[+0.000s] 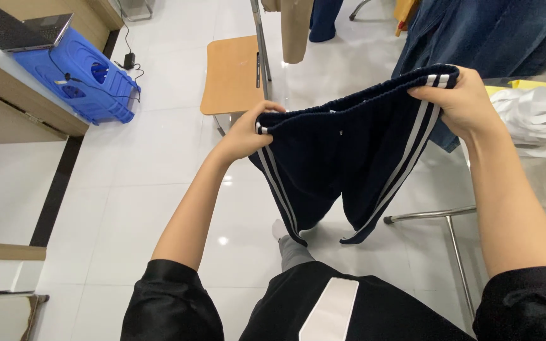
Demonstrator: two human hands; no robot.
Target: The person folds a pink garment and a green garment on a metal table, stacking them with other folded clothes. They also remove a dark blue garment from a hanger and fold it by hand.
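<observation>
1. White tiled floor (159, 189): background surface; a wooden chair (232, 72) stands beyond the hands.
2. Navy shorts (342, 158) with white side stripes: suspended in the air between both hands, waistband uppermost and running left to right, legs hanging down toward the floor.
3. Right hand (459, 101): closed on the waistband's right corner, held higher.
4. Left hand (248, 132): closed on the left corner, lower and nearer the body.

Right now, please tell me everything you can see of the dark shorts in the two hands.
The navy shorts look like soft knit fabric, with a gathered elastic waistband and white stripes down each side. They hang in the air, waistband stretched wide, legs pointing down above the white floor. The left hand pinches one waistband end, the right hand the other. Nothing else touches them.
</observation>
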